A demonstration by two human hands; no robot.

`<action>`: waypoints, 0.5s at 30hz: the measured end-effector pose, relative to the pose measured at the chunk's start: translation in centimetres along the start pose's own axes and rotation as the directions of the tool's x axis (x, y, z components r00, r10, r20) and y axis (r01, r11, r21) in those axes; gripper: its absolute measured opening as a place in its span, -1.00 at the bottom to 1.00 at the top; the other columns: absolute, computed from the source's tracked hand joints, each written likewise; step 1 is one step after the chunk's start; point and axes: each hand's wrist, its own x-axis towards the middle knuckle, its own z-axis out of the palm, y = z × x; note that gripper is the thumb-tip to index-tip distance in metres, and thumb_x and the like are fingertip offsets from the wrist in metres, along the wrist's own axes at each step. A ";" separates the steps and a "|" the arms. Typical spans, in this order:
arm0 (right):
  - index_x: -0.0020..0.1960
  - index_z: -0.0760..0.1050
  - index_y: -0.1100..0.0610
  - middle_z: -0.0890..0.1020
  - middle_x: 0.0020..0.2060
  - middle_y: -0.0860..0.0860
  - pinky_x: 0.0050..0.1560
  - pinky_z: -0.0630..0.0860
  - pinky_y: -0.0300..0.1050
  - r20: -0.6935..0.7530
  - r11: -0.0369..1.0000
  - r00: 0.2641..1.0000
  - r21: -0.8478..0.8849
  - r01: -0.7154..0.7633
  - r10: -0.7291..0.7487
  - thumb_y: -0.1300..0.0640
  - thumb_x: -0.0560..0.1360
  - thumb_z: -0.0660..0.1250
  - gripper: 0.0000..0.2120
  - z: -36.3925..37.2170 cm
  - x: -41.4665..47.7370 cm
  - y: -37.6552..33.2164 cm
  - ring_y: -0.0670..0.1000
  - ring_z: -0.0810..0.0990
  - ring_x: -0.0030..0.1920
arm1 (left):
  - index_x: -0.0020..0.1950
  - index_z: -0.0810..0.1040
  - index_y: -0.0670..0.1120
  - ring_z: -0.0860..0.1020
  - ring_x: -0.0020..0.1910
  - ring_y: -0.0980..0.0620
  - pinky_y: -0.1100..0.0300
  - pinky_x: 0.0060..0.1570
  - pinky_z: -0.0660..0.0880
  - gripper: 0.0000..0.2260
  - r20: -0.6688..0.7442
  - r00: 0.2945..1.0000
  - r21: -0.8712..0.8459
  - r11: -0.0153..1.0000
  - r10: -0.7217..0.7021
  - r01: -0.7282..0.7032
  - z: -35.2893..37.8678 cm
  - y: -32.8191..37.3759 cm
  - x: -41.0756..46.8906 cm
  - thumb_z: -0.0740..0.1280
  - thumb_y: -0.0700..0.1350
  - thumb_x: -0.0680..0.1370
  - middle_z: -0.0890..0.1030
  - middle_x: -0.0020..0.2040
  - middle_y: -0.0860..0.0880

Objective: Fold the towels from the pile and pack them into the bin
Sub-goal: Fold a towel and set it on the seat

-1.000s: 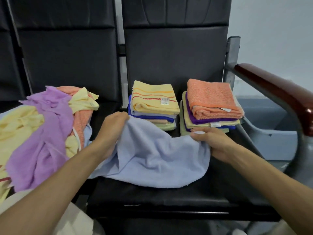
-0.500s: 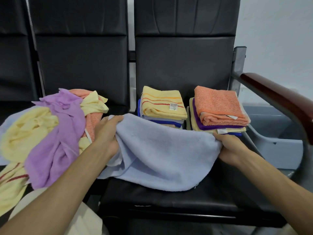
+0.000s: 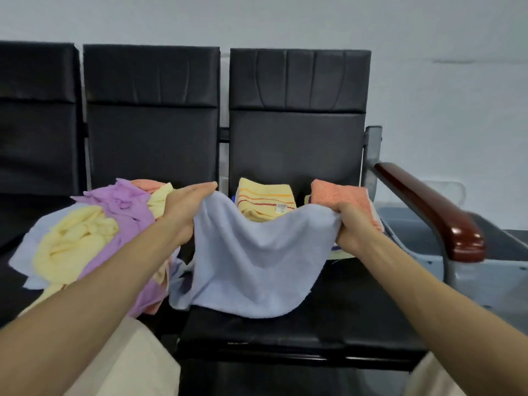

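Observation:
A light blue towel (image 3: 257,258) hangs between my two hands above the black seat (image 3: 300,332), its lower edge draped on the cushion. My left hand (image 3: 185,207) pinches its upper left corner and my right hand (image 3: 351,224) grips its upper right corner. Behind the towel stand two folded stacks: one topped by a yellow striped towel (image 3: 265,198), one topped by an orange towel (image 3: 340,192). An unfolded pile (image 3: 94,235) of purple, yellow and orange towels lies on the seat to the left. A grey bin (image 3: 411,232) sits to the right, behind the armrest.
A row of black padded chairs with tall backrests (image 3: 297,115) stands against a pale wall. A dark red wooden armrest (image 3: 434,207) on a grey metal post sticks out at the right. My knees in beige trousers (image 3: 125,364) are at the bottom.
Both hands have lifted the blue towel off the seat and spread it between them. The camera has tilted up, so the backrests and wall show more.

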 end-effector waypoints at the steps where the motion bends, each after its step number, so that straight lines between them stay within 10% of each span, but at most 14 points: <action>1: -0.22 0.52 0.23 0.63 -0.24 0.08 -0.07 0.48 -0.02 0.031 0.999 0.999 0.013 0.036 -0.036 0.31 0.46 0.29 -0.90 0.6 -0.4 -1.6 0.12 0.57 -0.14 | -0.16 0.58 -0.21 0.56 -0.19 0.04 0.27 -0.10 0.51 -0.85 -0.039 0.996 0.000 0.996 0.084 -0.084 -0.4 1.7 -0.4 0.36 -0.16 0.57 0.58 -0.16 -0.14; 8: -0.10 0.62 0.21 0.62 -0.14 0.12 -0.12 0.50 -0.07 -0.081 0.927 0.928 -0.126 0.353 -0.364 0.25 0.41 0.42 -0.93 1.9 -2.6 -11.1 0.11 0.57 -0.13 | 0.12 0.66 -0.04 0.50 0.21 0.04 0.16 0.19 0.44 -0.83 -0.064 0.872 0.269 0.850 0.486 -0.454 -1.0 13.4 -2.9 0.36 -0.10 0.57 0.61 0.18 0.03; 15: 0.07 0.60 0.13 0.57 0.13 0.08 0.04 0.49 -0.03 -0.151 0.757 0.772 -0.384 0.529 -0.617 0.26 0.57 0.10 -0.70 0.2 -4.9 -17.4 0.09 0.47 0.10 | 0.15 0.64 -0.05 0.47 0.26 -0.01 0.13 0.26 0.41 -0.82 -0.010 0.791 0.436 0.715 0.612 -0.547 -2.9 20.7 -5.3 0.34 -0.19 0.57 0.57 0.23 -0.04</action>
